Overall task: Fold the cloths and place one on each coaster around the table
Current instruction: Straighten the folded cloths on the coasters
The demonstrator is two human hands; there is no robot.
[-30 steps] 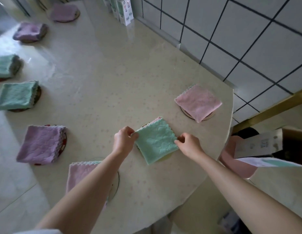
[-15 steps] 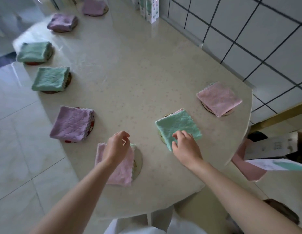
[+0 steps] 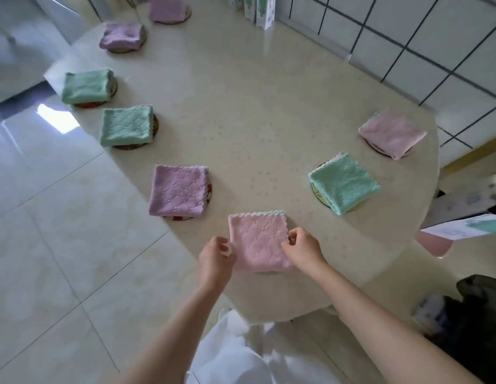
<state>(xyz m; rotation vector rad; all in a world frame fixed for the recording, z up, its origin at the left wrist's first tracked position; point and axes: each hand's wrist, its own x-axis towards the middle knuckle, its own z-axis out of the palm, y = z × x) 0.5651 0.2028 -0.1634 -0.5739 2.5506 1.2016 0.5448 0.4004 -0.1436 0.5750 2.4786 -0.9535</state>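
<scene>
Squaring the pink cloth (image 3: pixel 259 243) at six o'clock, my hands (image 3: pixel 215 257) (image 3: pixel 305 249) pinch its side edges; seven other cloths look placed.

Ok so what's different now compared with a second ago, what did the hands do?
Both hands left the green cloth, which stays folded on its coaster. The left hand and right hand now pinch the side edges of the pink cloth at the near table edge. The other folded cloths look unmoved; the view shifted.
</scene>
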